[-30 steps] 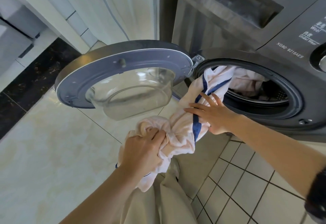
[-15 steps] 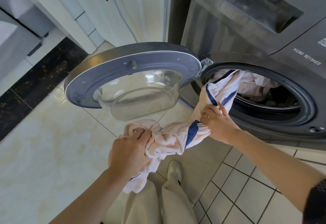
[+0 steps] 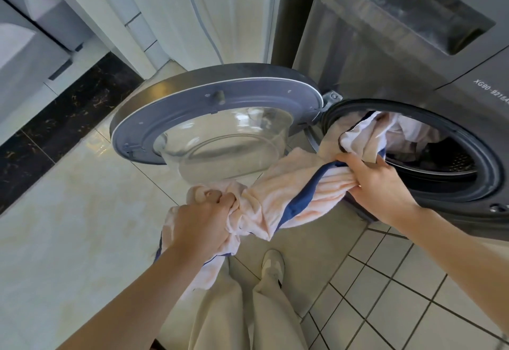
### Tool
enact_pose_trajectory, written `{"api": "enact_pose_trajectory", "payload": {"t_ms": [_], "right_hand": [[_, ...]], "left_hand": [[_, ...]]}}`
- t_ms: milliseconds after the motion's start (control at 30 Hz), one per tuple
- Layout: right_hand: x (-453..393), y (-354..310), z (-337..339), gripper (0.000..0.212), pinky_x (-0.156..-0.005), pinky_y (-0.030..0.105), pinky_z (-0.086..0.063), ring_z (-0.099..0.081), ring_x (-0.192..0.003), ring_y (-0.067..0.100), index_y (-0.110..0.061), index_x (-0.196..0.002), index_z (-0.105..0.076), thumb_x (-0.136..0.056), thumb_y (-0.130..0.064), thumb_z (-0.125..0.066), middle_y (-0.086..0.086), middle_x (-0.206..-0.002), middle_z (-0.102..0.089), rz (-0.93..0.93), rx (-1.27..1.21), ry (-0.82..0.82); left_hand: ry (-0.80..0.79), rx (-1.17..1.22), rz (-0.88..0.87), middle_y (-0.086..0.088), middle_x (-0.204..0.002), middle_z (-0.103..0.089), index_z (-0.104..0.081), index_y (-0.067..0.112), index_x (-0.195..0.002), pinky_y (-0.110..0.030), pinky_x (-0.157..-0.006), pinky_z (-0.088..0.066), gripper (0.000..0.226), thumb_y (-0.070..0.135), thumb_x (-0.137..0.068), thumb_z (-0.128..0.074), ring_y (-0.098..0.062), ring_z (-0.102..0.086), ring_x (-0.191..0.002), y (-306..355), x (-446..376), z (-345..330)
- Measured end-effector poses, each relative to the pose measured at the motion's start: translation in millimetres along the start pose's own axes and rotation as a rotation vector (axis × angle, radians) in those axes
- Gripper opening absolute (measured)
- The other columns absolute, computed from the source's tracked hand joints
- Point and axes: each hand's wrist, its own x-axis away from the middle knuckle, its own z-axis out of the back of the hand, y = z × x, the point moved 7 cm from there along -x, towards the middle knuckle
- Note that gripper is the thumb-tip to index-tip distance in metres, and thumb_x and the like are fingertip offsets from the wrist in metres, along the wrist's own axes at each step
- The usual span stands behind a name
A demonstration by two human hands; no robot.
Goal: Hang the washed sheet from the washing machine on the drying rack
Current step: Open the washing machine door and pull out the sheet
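A pale pink sheet with a dark blue band (image 3: 278, 198) stretches in a twisted rope from the drum of the grey washing machine (image 3: 385, 54) down to my hands. My left hand (image 3: 201, 225) is shut on a bunched end of it, low and left of the machine's opening. My right hand (image 3: 377, 184) grips the sheet right at the rim of the round opening (image 3: 490, 162). More of the sheet still lies inside the drum. No drying rack is in view.
The round door (image 3: 170, 120) stands swung open to the left, its glass bowl just above the sheet. White cabinets (image 3: 192, 13) stand behind it. The floor is glossy cream tile (image 3: 68, 211), with a dark marble strip at the left. My legs and shoe (image 3: 272, 264) are below.
My right hand went from lying open against the sheet to gripping it at the opening. More sheet has come out of the drum, and my left hand has pulled its end slightly leftward.
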Motion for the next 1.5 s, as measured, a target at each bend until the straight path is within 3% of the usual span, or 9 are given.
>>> {"api": "enact_pose_trajectory", "payload": {"t_ms": [167, 267, 433, 600, 833, 967, 1067, 1267, 1500], "right_hand": [[-3.4, -60.7, 41.1, 0.047, -0.049, 0.025, -0.040, -0.054, -0.054, 0.029, -0.016, -0.109, -0.058, -0.067, -0.009, -0.039, 0.005, -0.073, -0.065, 0.023, -0.135, 0.144], [2.3, -83.0, 27.5, 0.041, -0.052, 0.021, -0.037, -0.058, -0.061, 0.024, -0.012, -0.096, -0.068, -0.067, -0.008, -0.039, 0.001, -0.089, -0.069, -0.006, -0.140, 0.136], [5.3, -97.4, -20.2, 0.028, -0.038, 0.024, -0.037, -0.054, -0.043, 0.027, -0.015, -0.083, -0.068, -0.062, -0.004, -0.053, 0.001, -0.068, -0.064, -0.056, -0.053, 0.028], [3.2, -116.4, -16.3, 0.037, -0.032, 0.025, -0.035, -0.048, -0.037, 0.027, -0.012, -0.080, -0.063, -0.046, 0.002, -0.059, -0.001, -0.057, -0.059, -0.143, -0.128, 0.057], [6.6, -136.5, 1.2, 0.048, -0.040, 0.026, -0.044, -0.055, -0.050, 0.018, -0.015, -0.098, -0.068, -0.054, 0.004, -0.070, -0.004, -0.073, -0.066, -0.054, -0.351, 0.025], [9.8, -116.4, 1.2, 0.056, -0.094, 0.020, -0.044, -0.056, -0.109, 0.013, -0.013, -0.125, -0.054, -0.075, -0.014, -0.078, 0.002, -0.120, -0.060, 0.046, -0.500, -0.141], [9.2, -84.5, -19.1, 0.086, -0.113, 0.047, -0.029, -0.030, -0.139, 0.028, -0.015, -0.144, -0.033, -0.074, -0.039, -0.077, 0.005, -0.148, -0.036, 0.109, -0.225, -0.240], [-19.3, -20.5, -64.7, 0.130, -0.112, 0.059, -0.016, -0.013, -0.142, 0.042, -0.019, -0.151, -0.005, -0.055, -0.057, -0.083, 0.011, -0.157, -0.017, 0.028, 0.119, -0.408], [-13.2, -6.4, -108.0, 0.131, -0.114, 0.059, -0.003, 0.006, -0.145, 0.034, -0.029, -0.147, 0.019, -0.062, -0.058, -0.076, -0.004, -0.159, -0.003, 0.058, 0.176, -0.673]], "left_hand": [[-0.293, -0.015, 0.024, 0.010, -0.110, -0.050, -0.041, 0.031, -0.119, -0.027, -0.063, -0.041, 0.070, 0.047, -0.057, -0.070, -0.020, -0.047, -0.105, 7.3, -1.3, -5.8], [-0.234, 0.128, 0.026, 0.013, -0.115, -0.046, -0.033, 0.037, -0.122, -0.030, -0.060, -0.045, 0.081, 0.049, -0.051, -0.071, -0.019, -0.048, -0.106, 4.6, 4.8, -9.2], [-0.147, 0.309, -0.050, 0.016, -0.154, -0.012, 0.012, 0.049, -0.141, -0.031, -0.064, -0.047, 0.103, 0.058, -0.068, -0.061, -0.020, -0.057, -0.105, 16.3, 15.2, -5.4], [-0.077, 0.419, 0.008, 0.016, -0.158, -0.006, 0.007, 0.045, -0.146, -0.025, -0.066, -0.038, 0.112, 0.081, -0.060, -0.055, -0.013, -0.053, -0.117, 43.4, 10.4, 8.9], [0.048, 0.307, 0.057, 0.008, -0.099, -0.061, -0.049, 0.029, -0.120, -0.030, -0.055, -0.045, 0.046, 0.046, -0.078, -0.058, -0.024, -0.058, -0.075, 42.1, -3.8, 22.2], [0.125, 0.252, -0.008, 0.003, -0.082, -0.067, -0.064, 0.019, -0.102, -0.030, -0.039, -0.046, 0.051, 0.037, -0.057, -0.080, -0.028, -0.059, -0.055, 24.1, -3.3, 20.1], [0.155, 0.235, -0.015, 0.003, -0.083, -0.066, -0.063, 0.017, -0.098, -0.029, -0.038, -0.045, 0.045, 0.031, -0.058, -0.080, -0.028, -0.058, -0.053, 11.3, -1.8, 20.9], [0.159, 0.230, -0.008, 0.003, -0.077, -0.062, -0.061, 0.016, -0.096, -0.028, -0.037, -0.043, 0.047, 0.034, -0.057, -0.082, -0.028, -0.056, -0.053, 1.2, 2.6, 14.4], [0.123, 0.425, 0.168, 0.003, -0.080, -0.060, -0.058, 0.021, -0.111, -0.025, -0.055, -0.033, 0.045, 0.027, -0.070, -0.073, -0.020, -0.053, -0.065, -18.8, 8.7, 7.2]]}}
